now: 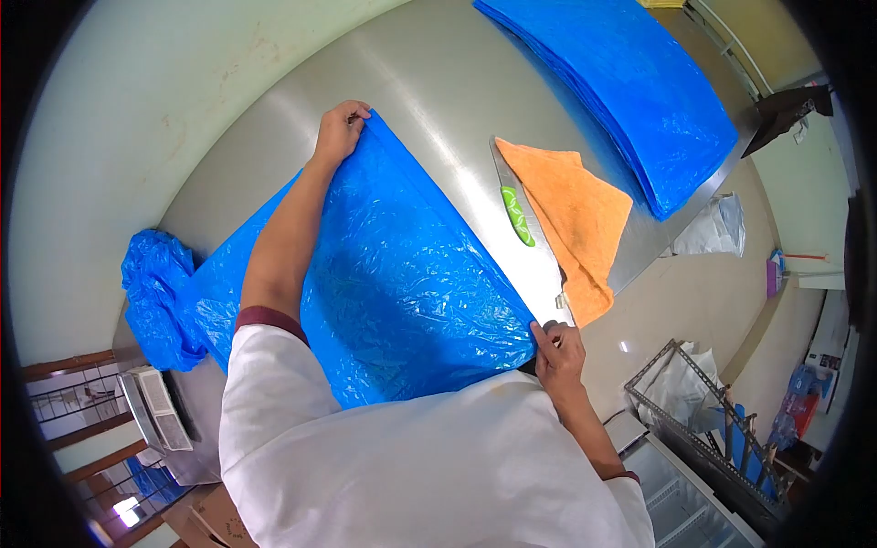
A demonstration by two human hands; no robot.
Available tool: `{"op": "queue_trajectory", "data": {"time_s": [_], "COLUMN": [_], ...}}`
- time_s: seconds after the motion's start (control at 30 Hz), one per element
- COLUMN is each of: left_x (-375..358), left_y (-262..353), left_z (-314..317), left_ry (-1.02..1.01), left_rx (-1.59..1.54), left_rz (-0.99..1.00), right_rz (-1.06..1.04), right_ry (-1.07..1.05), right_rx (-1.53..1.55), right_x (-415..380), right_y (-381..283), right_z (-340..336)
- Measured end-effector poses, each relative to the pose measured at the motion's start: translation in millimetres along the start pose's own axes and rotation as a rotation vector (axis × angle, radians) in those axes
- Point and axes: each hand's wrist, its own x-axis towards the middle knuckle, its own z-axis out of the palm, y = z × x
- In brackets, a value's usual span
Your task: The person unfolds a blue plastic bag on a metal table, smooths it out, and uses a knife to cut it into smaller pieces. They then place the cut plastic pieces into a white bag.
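Note:
A large blue plastic sheet [411,265] lies spread over the metal table in front of me. Its far corner is pinched by my left hand [340,132], fingers closed. My right hand [559,354] grips the near right corner at the table's edge, thumb on top. Between the two hands the right edge of the plastic runs straight. Right of it lies a knife with a green patterned handle [517,216], beside a folded orange cloth [580,215] that partly covers the blade side. The sheet's left end runs to a crumpled blue plastic bunch [163,297].
A thick stack of flat blue plastic sheets [630,91] rests at the far right of the steel table [402,64]. A wall borders the left side. White bags [717,228] and a metal rack frame [703,411] stand off the right edge; a cardboard box [210,516] is below left.

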Motion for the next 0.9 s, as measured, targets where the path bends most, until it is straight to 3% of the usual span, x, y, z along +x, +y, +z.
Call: {"op": "queue_trajectory", "data": {"time_s": [0.33,0.53,0.73,0.83,0.9], "left_x": [-5,-5,-4,7,16], "left_y": [5,5,27,24,23], "left_z": [-9,-9,-2,2,5], "left_ry": [-0.011,-0.018,0.005,-0.066,-0.08], "left_rx": [0.273,0.351,0.345,-0.071,-0.128], "left_rz": [0.211,0.243,0.003,-0.352,-0.431], "right_rz": [0.008,0.024,0.02,0.023,0.025], "right_ry": [-0.101,-0.116,-0.104,-0.107,-0.108], "right_rx": [0.009,0.012,0.014,0.016,0.021], "right_x": [-1,-3,-2,-2,-1], "right_y": [0,2,0,0,1], "right_z": [-6,-5,-5,-6,-6]}}
